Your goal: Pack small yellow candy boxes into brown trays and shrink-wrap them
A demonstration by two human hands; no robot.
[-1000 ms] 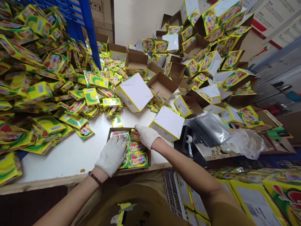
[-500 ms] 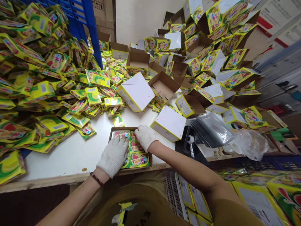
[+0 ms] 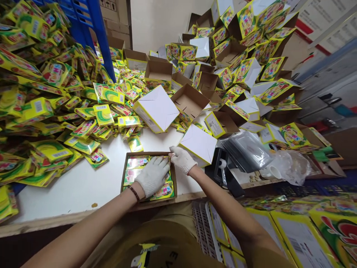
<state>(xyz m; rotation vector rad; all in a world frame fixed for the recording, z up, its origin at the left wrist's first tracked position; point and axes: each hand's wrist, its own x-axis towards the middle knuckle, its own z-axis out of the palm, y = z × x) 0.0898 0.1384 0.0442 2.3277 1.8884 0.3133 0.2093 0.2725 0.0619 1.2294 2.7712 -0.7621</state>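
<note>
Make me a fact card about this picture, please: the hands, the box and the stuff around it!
Left hand: white glove, flat over small packs
Right hand: white glove, at the box's far right corner
Open box: on the white table, packs inside
Left side: big heap of packs, blue crate
Far side, toward the right: jumbled cartons, many open
Right of box: black tape dispenser

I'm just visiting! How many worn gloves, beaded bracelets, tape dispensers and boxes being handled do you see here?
White gloves: 2
Beaded bracelet: 1
Tape dispenser: 1
Box being handled: 1
Total: 5
</note>
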